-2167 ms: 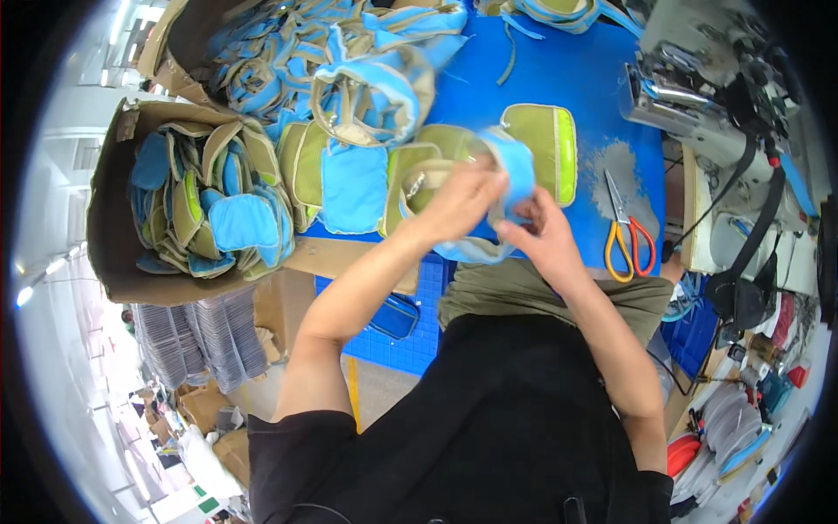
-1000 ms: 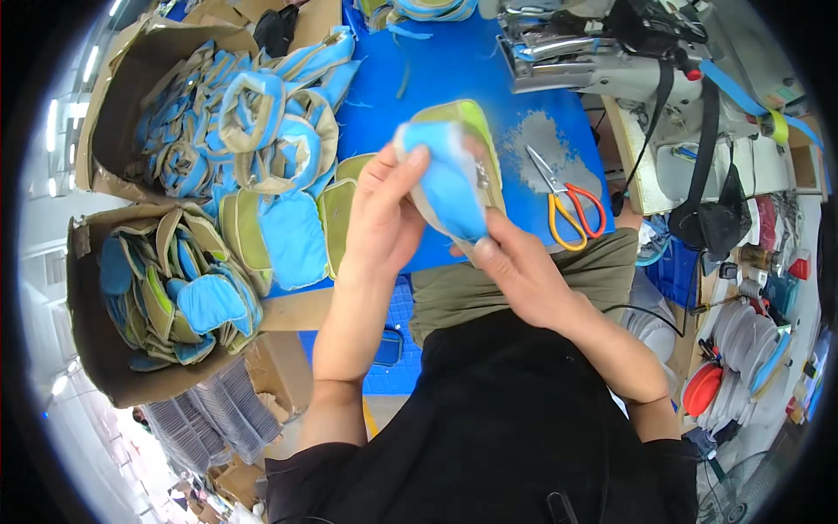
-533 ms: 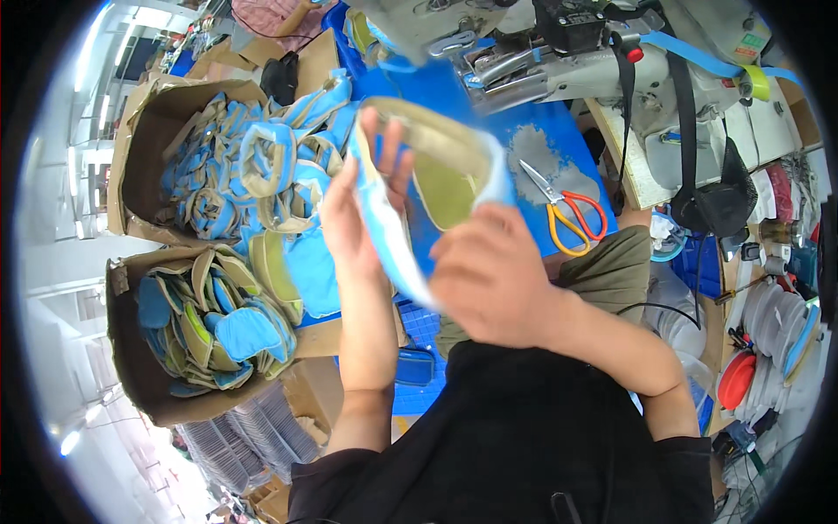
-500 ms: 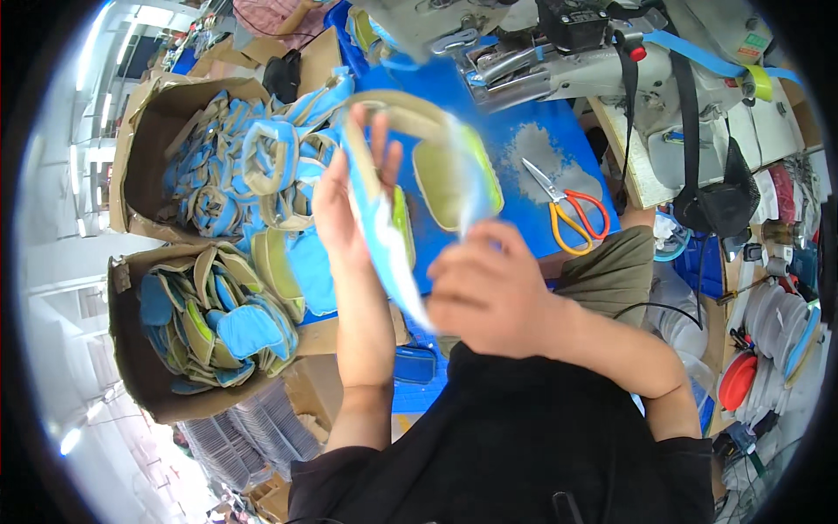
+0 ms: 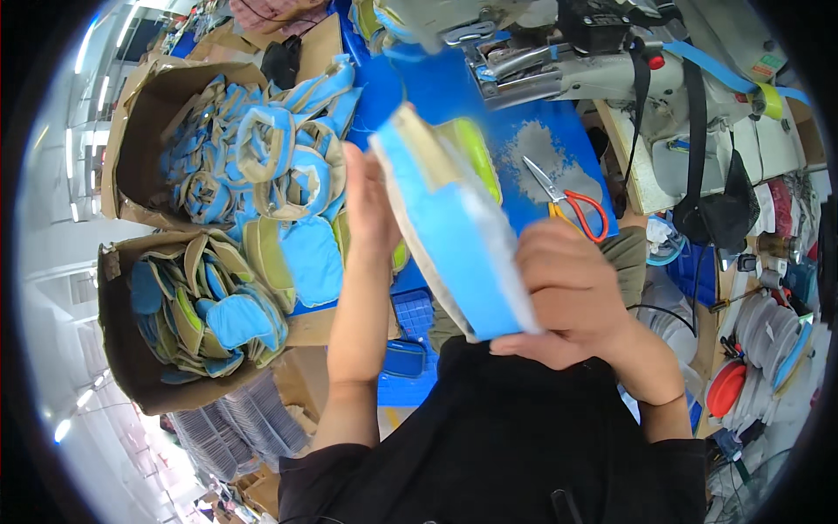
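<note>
A fabric band (image 5: 463, 253), light blue and beige with pale edging, is raised over the table and blurred by motion. My right hand (image 5: 567, 293) grips its lower right part, with fingers curled around the side. My left hand (image 5: 371, 196) is upright beside the band's upper left, its fingers partly hidden behind it. Behind the band lies an olive pouch panel (image 5: 476, 153) with lime trim. More olive panels (image 5: 266, 262) and a blue one (image 5: 314, 258) lie to the left. Scissors (image 5: 580, 210) with orange and red handles lie on the blue table surface (image 5: 410, 79).
A carton (image 5: 127, 188) of loose bands stands upper left, another (image 5: 122, 341) of stacked panels below it. A sewing machine (image 5: 594, 74) with hanging straps is upper right. Stacked grey sheets (image 5: 240, 428) sit lower left. Round discs (image 5: 755, 367) are at right, and a pink cloth (image 5: 271, 13) at top.
The band has turned so its broad blue outer face shows instead of the open loop. My right hand has moved to the right with it; my left hand has shifted slightly right.
</note>
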Available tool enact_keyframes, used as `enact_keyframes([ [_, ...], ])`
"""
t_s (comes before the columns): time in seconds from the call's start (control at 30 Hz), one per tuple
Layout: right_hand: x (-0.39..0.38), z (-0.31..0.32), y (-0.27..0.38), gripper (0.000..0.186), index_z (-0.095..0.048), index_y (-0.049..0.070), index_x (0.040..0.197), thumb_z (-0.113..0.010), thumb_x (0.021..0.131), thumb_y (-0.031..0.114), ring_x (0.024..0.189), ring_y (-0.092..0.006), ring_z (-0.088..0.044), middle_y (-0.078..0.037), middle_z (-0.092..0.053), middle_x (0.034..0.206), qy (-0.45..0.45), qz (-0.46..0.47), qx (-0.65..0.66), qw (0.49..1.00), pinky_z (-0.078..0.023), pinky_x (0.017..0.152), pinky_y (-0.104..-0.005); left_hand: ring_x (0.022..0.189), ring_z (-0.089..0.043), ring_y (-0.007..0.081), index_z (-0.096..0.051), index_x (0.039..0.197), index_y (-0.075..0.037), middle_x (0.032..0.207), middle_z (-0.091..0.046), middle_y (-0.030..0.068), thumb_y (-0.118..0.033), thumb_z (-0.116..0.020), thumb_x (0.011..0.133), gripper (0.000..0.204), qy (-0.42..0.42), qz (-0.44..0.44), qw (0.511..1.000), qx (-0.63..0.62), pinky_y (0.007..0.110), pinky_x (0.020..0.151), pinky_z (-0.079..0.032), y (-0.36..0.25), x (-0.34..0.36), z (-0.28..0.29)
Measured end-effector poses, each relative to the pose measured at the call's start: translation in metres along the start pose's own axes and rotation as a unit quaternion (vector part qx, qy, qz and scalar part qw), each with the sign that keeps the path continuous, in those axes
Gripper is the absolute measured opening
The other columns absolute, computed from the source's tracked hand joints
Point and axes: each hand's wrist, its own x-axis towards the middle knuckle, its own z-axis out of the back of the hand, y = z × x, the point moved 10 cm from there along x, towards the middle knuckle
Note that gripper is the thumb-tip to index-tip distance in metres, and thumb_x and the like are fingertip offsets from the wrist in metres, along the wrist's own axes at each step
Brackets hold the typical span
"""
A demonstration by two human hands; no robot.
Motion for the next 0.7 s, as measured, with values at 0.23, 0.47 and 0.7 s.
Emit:
enact_keyframes([
  [0.23,-0.069,-0.028,-0.049,0.019,-0.063,0.010,0.083,-0.081,0.083,0.019,0.069,-0.0250,-0.054,-0.004,-0.055,0.079,0.066,-0.145,-0.107,0.981,-0.038,0.061,-0.0387,0.147,-0.043,0.0325,-0.045,0.148,0.006,0.152,-0.051,0.0183,-0.025,-0.048,0.109,0.050,-0.088,-0.033,0.986,-0.134,0.049,0.121,-0.039,-0.047,0.012,0.018],
  [0.47,-0.086,-0.034,-0.071,0.017,-0.064,0.007,0.090,-0.079,0.085,0.014,0.071,-0.0309,-0.057,-0.009,-0.056,0.078,0.052,-0.222,-0.079,0.970,-0.042,0.063,-0.0403,0.148,-0.041,0.0329,-0.047,0.146,0.005,0.153,-0.051,0.0185,-0.018,-0.051,0.108,0.045,-0.059,0.040,0.974,-0.214,0.050,0.119,-0.041,-0.026,0.011,0.035],
  [0.7,-0.096,-0.025,-0.094,0.013,-0.069,0.005,0.093,-0.077,0.089,0.015,0.071,-0.0285,-0.061,-0.011,-0.064,0.080,0.021,-0.363,0.026,0.931,-0.044,0.065,-0.0389,0.150,-0.038,0.0348,-0.042,0.152,0.000,0.156,-0.047,0.0182,-0.033,-0.049,0.109,0.055,-0.022,0.039,0.955,-0.292,0.052,0.121,-0.037,-0.021,-0.001,0.012],
])
